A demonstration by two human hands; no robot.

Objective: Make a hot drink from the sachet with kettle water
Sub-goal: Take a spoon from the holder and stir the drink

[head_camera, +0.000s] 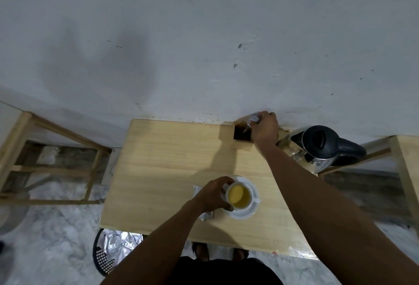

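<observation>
A white cup [247, 190] holding yellow-green liquid stands on a white saucer [243, 213] near the front of the wooden table [158, 171]. My left hand [214, 194] is wrapped around the cup's left side. Silver sachet pieces [206, 215] lie partly hidden under that hand. At the table's back edge my right hand [265, 129] is closed on a shiny metal utensil [250, 121], probably a spoon, whose end dips into a small wooden holder box [242, 137]. The black and steel kettle [319, 146] sits at the back right corner.
A white wall rises directly behind the table. A wooden frame stool [56, 155] stands to the left, another wooden piece [403, 171] to the right. A black mesh bin [106, 253] with foil wrappers sits on the marble floor by the table's front left corner.
</observation>
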